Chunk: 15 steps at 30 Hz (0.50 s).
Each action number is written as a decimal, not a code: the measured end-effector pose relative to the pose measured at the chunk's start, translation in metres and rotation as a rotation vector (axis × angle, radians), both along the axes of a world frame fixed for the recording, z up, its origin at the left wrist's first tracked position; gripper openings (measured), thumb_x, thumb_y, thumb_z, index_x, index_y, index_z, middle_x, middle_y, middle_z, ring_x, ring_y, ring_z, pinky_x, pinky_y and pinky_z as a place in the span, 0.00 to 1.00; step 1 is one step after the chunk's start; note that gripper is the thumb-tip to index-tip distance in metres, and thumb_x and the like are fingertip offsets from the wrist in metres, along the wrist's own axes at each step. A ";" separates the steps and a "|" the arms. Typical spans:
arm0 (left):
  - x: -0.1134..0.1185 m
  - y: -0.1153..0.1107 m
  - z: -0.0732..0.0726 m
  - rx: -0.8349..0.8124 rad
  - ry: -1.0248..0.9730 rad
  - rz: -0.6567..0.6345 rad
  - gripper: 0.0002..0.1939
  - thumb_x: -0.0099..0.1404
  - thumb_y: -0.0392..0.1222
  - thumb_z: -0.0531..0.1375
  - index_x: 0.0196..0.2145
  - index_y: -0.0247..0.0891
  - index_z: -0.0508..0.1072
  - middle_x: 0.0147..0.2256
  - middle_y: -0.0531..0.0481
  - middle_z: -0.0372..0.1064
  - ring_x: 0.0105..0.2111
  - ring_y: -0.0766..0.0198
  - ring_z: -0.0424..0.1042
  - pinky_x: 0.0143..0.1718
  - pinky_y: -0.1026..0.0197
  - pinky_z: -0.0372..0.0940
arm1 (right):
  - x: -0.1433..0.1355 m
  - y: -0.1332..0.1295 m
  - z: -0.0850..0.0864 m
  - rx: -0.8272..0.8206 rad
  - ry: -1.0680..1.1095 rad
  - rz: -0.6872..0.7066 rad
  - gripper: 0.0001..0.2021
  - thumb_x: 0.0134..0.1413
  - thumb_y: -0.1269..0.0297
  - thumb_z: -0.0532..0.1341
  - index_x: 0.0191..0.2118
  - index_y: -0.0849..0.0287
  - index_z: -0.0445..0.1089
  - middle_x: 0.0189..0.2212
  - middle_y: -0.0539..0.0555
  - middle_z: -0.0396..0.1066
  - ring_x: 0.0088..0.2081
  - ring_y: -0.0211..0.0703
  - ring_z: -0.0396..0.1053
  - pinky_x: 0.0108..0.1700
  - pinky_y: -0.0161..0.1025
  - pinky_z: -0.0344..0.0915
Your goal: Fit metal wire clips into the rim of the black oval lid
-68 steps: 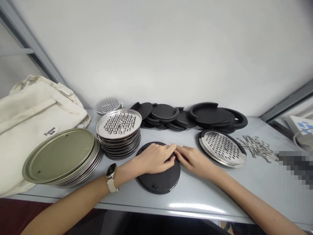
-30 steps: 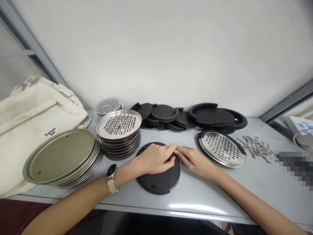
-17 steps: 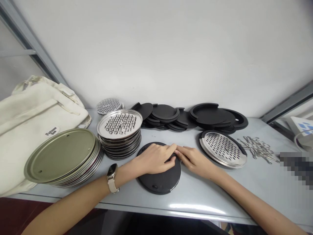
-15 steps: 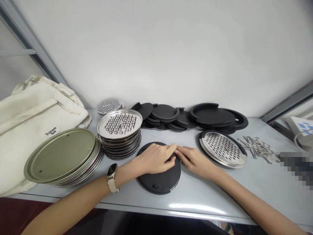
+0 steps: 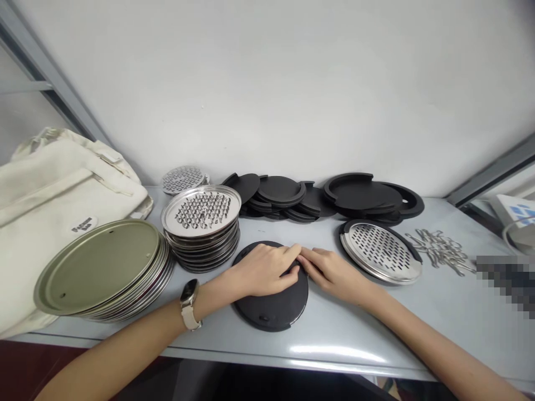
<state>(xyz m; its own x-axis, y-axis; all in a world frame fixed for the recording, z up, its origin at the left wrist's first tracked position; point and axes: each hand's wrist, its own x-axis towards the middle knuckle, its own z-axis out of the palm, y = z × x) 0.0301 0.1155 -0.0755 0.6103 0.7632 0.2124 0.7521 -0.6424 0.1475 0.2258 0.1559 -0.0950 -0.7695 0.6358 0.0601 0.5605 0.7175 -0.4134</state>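
A round black disc (image 5: 273, 309) lies on the table near its front edge, with a thin shiny line along its lower right rim. Across its upper part rests my left hand (image 5: 266, 270), its fingers closed over the disc's right rim. My right hand (image 5: 332, 274) meets it there, thumb and fingers pinched at the same edge. Whatever lies between the fingertips is hidden. Nearest to my right hand sits a round metal grater plate (image 5: 378, 245) partly rimmed in black. Left of the disc stands a stack of round grater plates (image 5: 204, 214).
Olive round plates (image 5: 100, 267) are stacked at the left, beside a cream bag (image 5: 62, 184). Black rimmed discs (image 5: 280, 192) line the wall. Small metal hooks (image 5: 443, 248) lie in a pile at the right. Another perforated plate (image 5: 183, 179) sits behind the grater stack.
The view has shifted very slightly. Both hands keep the same hold at the black disc's right rim, and the disc has not visibly moved.
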 end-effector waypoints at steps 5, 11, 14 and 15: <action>0.000 0.000 0.001 -0.008 -0.005 -0.006 0.04 0.66 0.40 0.50 0.36 0.38 0.56 0.28 0.54 0.66 0.25 0.62 0.67 0.24 0.61 0.53 | 0.001 -0.001 0.001 0.017 -0.005 0.006 0.14 0.66 0.63 0.43 0.36 0.60 0.62 0.25 0.53 0.65 0.26 0.39 0.62 0.31 0.35 0.58; 0.001 0.000 0.003 -0.030 -0.006 -0.004 0.04 0.66 0.40 0.50 0.36 0.38 0.56 0.28 0.53 0.66 0.25 0.62 0.68 0.24 0.61 0.53 | 0.000 0.000 0.003 0.006 0.018 0.010 0.14 0.66 0.63 0.43 0.36 0.61 0.63 0.25 0.53 0.65 0.25 0.38 0.62 0.31 0.35 0.58; 0.001 -0.001 0.003 -0.038 -0.005 0.003 0.04 0.66 0.40 0.49 0.36 0.38 0.57 0.28 0.53 0.66 0.26 0.62 0.68 0.24 0.62 0.53 | 0.000 0.000 0.003 -0.009 0.049 0.013 0.15 0.66 0.62 0.43 0.36 0.60 0.64 0.25 0.53 0.66 0.25 0.38 0.63 0.31 0.35 0.58; 0.001 -0.001 0.003 -0.038 -0.005 0.002 0.04 0.66 0.40 0.49 0.36 0.38 0.57 0.29 0.53 0.66 0.26 0.62 0.68 0.24 0.62 0.53 | 0.000 0.000 0.003 -0.013 0.059 0.015 0.15 0.66 0.62 0.44 0.36 0.60 0.64 0.25 0.53 0.66 0.25 0.38 0.63 0.31 0.36 0.57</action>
